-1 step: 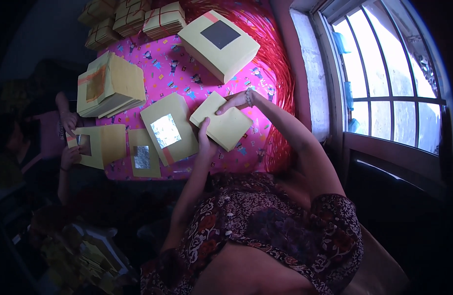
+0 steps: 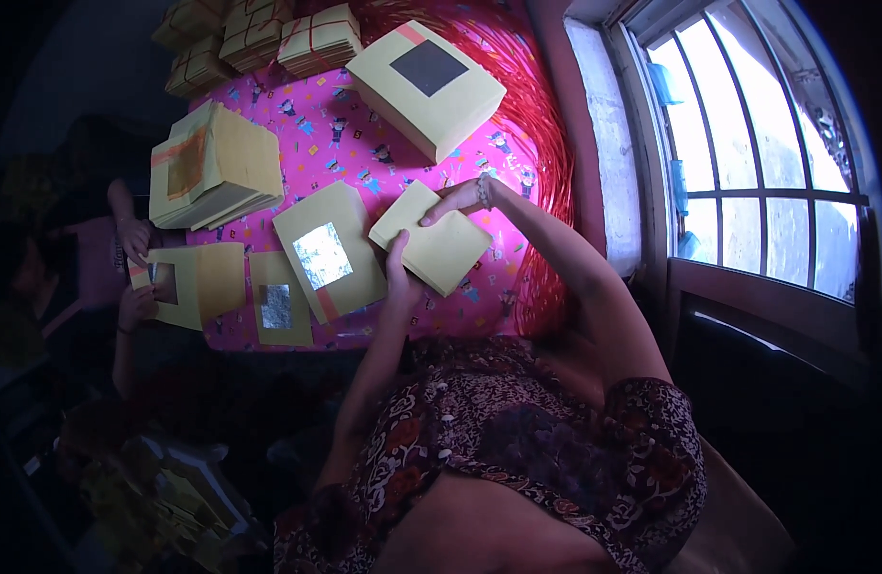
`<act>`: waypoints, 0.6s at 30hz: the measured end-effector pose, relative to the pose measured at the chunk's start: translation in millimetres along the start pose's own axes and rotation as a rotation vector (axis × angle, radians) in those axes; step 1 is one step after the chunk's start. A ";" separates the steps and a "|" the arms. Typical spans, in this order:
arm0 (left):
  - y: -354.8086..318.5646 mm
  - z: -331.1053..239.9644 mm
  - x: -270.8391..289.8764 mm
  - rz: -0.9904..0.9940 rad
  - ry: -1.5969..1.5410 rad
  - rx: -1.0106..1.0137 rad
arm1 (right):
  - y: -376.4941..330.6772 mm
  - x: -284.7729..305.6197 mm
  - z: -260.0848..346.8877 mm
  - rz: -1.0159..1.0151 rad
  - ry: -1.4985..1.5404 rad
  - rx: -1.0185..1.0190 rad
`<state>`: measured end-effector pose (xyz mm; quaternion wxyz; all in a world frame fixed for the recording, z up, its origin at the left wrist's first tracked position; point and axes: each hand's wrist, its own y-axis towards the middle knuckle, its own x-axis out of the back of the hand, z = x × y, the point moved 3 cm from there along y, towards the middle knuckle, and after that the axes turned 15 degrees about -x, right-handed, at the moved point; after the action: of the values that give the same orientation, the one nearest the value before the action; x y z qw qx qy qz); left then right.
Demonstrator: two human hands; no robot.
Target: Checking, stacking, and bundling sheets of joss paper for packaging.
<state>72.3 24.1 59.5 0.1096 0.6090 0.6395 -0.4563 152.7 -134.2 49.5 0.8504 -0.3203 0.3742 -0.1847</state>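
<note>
A small stack of cream-yellow paper envelopes (image 2: 446, 251) lies in both my hands over the near right of the table. My left hand (image 2: 400, 273) grips its left edge, thumb on top and the other fingers hidden beneath. My right hand (image 2: 451, 202) holds its far edge, thumb pressed on the top sheet. Just left of the stack is a pile of envelopes (image 2: 357, 253) with a shiny square window and a reddish strip. A thinner windowed envelope (image 2: 293, 330) lies beside that pile.
A pink patterned cloth (image 2: 331, 158) covers the table. Thick windowed stacks stand at the far right (image 2: 479, 91) and left (image 2: 254, 158). Tied bundles (image 2: 317, 43) sit at the back beside red ribbon strands (image 2: 546, 143). At left, another person's hands (image 2: 135, 306) hold an envelope (image 2: 211, 287). A barred window (image 2: 747, 153) is right.
</note>
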 end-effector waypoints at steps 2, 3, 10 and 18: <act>0.5 3.7 -0.1 -0.019 0.057 -0.010 | 4.1 5.3 -2.3 -0.009 -0.029 -0.034; -0.2 4.9 0.2 -0.020 0.058 -0.007 | 6.1 7.5 -4.6 -0.018 -0.060 -0.067; -3.3 9.0 5.1 -0.027 0.118 -0.003 | 7.8 7.5 -3.8 -0.114 -0.132 -0.129; -7.0 -2.1 -3.0 -0.059 0.173 0.006 | -12.0 -1.0 -4.0 -0.161 -0.118 -0.102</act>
<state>67.7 24.7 65.9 0.0387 0.6272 0.6630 -0.4069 148.2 -144.0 56.2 0.8361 -0.4025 0.3052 -0.2141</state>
